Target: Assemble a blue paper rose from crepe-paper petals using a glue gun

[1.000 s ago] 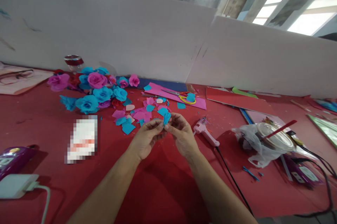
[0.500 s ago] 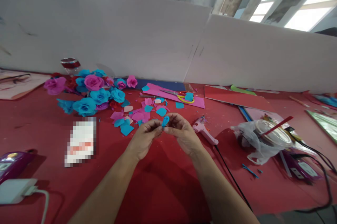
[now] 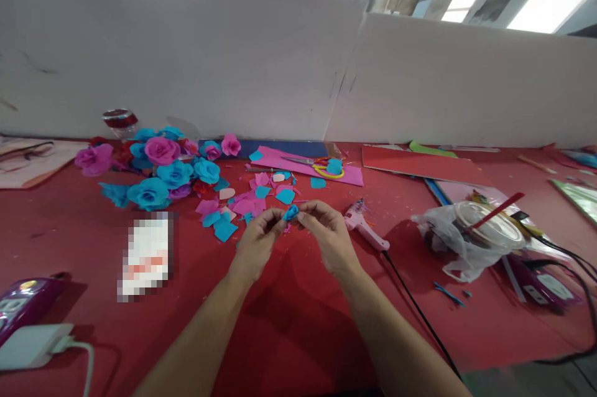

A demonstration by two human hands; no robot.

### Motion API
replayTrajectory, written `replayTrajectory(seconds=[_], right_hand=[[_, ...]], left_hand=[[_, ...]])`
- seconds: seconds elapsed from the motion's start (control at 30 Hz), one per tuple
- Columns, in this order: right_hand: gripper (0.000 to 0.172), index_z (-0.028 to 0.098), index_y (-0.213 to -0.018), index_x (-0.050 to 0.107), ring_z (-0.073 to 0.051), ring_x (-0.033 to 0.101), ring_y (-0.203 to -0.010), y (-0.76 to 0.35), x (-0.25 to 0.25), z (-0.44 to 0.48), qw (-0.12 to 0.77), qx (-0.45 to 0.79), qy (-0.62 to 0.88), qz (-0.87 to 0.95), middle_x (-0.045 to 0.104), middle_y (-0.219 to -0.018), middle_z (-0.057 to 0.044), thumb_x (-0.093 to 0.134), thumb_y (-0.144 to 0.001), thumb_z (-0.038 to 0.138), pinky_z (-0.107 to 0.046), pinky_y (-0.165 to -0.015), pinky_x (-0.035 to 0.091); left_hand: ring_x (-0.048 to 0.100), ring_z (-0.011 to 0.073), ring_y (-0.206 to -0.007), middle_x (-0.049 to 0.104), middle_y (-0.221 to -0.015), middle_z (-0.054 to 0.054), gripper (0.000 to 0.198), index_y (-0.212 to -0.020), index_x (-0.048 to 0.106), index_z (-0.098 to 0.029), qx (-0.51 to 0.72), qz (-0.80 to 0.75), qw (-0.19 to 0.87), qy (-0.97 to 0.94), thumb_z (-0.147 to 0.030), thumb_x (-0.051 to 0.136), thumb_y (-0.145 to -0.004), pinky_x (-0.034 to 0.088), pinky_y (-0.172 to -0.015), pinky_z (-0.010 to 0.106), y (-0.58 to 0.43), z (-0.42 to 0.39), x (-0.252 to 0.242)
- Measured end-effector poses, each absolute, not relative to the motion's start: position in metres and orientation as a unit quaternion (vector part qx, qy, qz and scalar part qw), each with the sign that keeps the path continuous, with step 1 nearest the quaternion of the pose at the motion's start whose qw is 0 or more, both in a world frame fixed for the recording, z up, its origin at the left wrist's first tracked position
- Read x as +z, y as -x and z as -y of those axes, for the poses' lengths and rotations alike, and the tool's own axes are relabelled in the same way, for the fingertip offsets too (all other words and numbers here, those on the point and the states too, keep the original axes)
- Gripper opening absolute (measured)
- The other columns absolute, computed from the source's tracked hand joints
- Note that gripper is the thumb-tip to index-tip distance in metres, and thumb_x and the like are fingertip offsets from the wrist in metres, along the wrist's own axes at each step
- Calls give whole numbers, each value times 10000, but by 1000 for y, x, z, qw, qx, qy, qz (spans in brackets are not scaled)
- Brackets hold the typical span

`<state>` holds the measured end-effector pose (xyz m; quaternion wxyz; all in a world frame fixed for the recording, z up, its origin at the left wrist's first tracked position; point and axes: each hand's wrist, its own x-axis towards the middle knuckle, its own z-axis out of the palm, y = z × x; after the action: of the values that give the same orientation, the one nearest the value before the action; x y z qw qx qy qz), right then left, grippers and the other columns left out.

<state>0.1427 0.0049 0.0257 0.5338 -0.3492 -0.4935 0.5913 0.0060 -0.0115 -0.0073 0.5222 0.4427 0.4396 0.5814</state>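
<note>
Between the fingertips of both hands is a small rolled blue paper flower bud (image 3: 291, 213), held just above the red table. My left hand (image 3: 259, 240) pinches it from the left, thumb and fingers closed. On the other side my right hand (image 3: 325, 233) grips its right edge between thumb and forefinger. Beyond the hands lie loose blue paper petals (image 3: 226, 231) and pink paper petals (image 3: 249, 203). A pink hot glue gun (image 3: 366, 228) rests just right of my right hand, its black cord trailing toward the front.
Finished paper roses (image 3: 161, 151) bunch up at the left back. Yellow-handled scissors (image 3: 328, 171) lie on pink paper (image 3: 265, 158). At right, a lidded bowl (image 3: 489, 223) sits in a plastic bag; power strips (image 3: 545, 288) and a white charger (image 3: 35, 346) flank the table. A white partition (image 3: 209, 61) stands behind.
The blue bud has tipped from more upright to lying sideways between my fingers. Both hands still hold it, with the fingers slightly shifted. The camera view has moved a little.
</note>
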Motion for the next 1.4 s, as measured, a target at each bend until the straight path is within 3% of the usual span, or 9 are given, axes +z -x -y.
replayTrajectory(seconds=[0.23, 0.5, 0.67, 0.87, 1.23, 1.33, 1.4], right_hand=[[44, 201, -766, 636, -117, 565, -646, -142, 24, -5, 550, 599, 332, 478, 635, -687, 19, 641, -737, 233, -259, -660, 445], [188, 207, -852, 610, -122, 554, -700, -138, 18, -4, 504, 583, 334, 543, 596, -770, 13, 706, -693, 238, -255, -671, 463], [111, 207, -752, 613, -108, 550, -670, -136, 16, -6, 529, 589, 332, 513, 585, -722, 27, 699, -721, 270, -248, -661, 461], [152, 212, -735, 642, -119, 559, -651, -138, 15, -9, 526, 601, 328, 505, 618, -703, 27, 757, -656, 274, -264, -655, 470], [92, 235, -813, 705, -171, 579, -760, -139, 9, -14, 521, 482, 354, 609, 652, -807, -23, 635, -774, 281, -312, -725, 477], [169, 230, -901, 683, -183, 596, -798, -154, 13, -19, 512, 374, 424, 647, 673, -866, -40, 537, -820, 245, -324, -753, 470], [239, 217, -966, 656, -198, 597, -839, -175, 16, -21, 440, 257, 499, 701, 669, -934, -57, 498, -794, 167, -345, -789, 459]], left_hand=[[549, 104, -729, 630, -783, -4, 172, -820, 656, -192, 608, -409, 564, -380, -251, 742, -682, 405, -686, 213, -9, 14, -4], [553, 82, -670, 615, -726, -22, 211, -764, 646, -171, 637, -387, 600, -292, -158, 774, -597, 426, -657, 206, -9, 15, -1], [559, 70, -634, 617, -698, -35, 202, -733, 654, -171, 642, -377, 617, -253, -152, 787, -581, 445, -651, 209, -14, 15, -4], [584, 81, -648, 635, -701, -34, 209, -714, 659, -174, 636, -363, 638, -238, -134, 794, -559, 466, -680, 234, -13, 14, -7], [580, 84, -629, 639, -670, -18, 207, -685, 663, -154, 625, -370, 642, -245, -190, 816, -551, 463, -649, 225, -11, 13, -9], [573, 72, -599, 641, -664, -14, 249, -688, 650, -152, 626, -385, 645, -207, -213, 832, -529, 460, -606, 203, -10, 10, -12], [520, 45, -526, 624, -634, -15, 262, -686, 643, -142, 621, -407, 639, -204, -215, 833, -520, 406, -519, 167, -8, 7, -14]])
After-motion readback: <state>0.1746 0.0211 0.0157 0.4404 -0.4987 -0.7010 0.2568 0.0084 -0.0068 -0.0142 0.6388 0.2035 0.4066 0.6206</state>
